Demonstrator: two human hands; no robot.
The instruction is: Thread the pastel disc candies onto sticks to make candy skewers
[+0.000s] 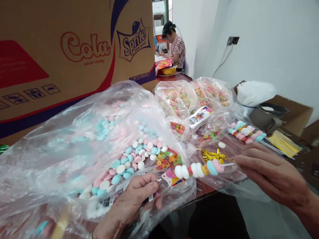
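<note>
We pinch a white stick (229,164) threaded with candies (198,170) in our right hand (270,168) and a printed wrapper (169,177) at its far end in our left hand (142,190). Loose marshmallows (121,169) lie beyond, probably more under the hazy plastic bag (55,148).

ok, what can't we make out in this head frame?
All head view:
- White stick's near end: covered by the fingers of the right hand.
- Grip at the printed wrapper: contact hidden by the left hand.
- Far pastel candies: blurred by the clear plastic bag.
- Cardboard box: cut off by left and top edges.
- Print on the white card stack: too small.
</note>
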